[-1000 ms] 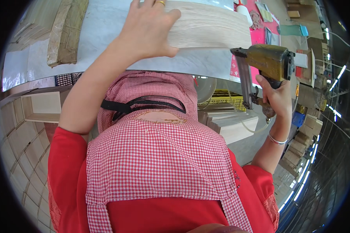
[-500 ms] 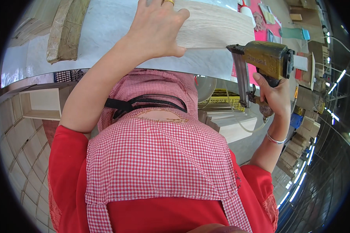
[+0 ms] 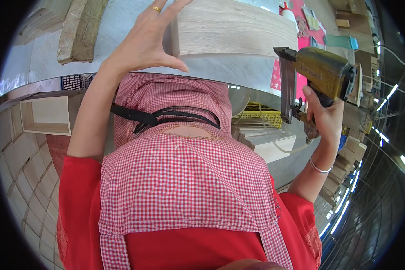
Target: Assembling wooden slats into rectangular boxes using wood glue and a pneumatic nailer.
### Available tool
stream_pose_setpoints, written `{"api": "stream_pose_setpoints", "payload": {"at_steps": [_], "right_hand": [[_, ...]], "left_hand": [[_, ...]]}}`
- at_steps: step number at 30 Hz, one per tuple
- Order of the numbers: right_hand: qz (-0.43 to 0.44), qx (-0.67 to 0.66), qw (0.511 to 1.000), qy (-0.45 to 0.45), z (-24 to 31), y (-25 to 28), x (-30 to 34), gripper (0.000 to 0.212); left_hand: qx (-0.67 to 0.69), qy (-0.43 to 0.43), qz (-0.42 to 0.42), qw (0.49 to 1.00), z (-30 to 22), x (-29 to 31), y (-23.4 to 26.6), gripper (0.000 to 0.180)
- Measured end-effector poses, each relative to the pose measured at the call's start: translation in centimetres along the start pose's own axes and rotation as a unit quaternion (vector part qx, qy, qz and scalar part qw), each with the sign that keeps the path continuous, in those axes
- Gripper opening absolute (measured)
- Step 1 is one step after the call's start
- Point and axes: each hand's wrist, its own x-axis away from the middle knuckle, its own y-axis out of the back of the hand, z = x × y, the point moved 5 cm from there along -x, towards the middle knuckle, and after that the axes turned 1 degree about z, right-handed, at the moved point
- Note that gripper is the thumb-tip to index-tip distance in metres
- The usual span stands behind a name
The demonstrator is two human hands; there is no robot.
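Observation:
My left hand (image 3: 144,42) is open, its fingers and thumb spread wide around the left end of a light wooden box-like piece (image 3: 234,31). The fingertips reach its upper part, and the thumb lies near its front left corner; I cannot tell whether they touch it. In my right hand (image 3: 325,114), the fingers are wrapped round the handle of a nail gun (image 3: 321,69) with a long magazine and an air hose (image 3: 290,149). Its nose stands just off the front right corner of the wooden piece.
A tape-wrapped wooden block (image 3: 82,33) lies on the pale tabletop (image 3: 114,27) at left, beside stacked boards (image 3: 42,20). At right are a white bottle with a red tip (image 3: 288,13) and a pink cloth (image 3: 303,24). Below the table are a yellow crate (image 3: 258,114) and boards (image 3: 274,146).
My left hand has moved left and its fingers have spread, exposing the left end of the wooden piece. The nail gun has shifted slightly right, away from the corner.

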Motion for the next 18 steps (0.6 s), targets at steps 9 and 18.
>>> {"api": "stream_pose_setpoints", "payload": {"at_steps": [9,18], "right_hand": [[0.066,-0.014,0.996,0.061,4.8,-6.0,2.3,0.023],[-0.054,-0.147,0.985,0.071,3.1,-6.1,4.3,0.031]], "left_hand": [[-0.052,0.244,0.137,0.959,2.2,1.6,-1.8,0.129],[-0.167,0.153,-0.070,0.972,-5.0,2.4,0.2,0.076]]}}
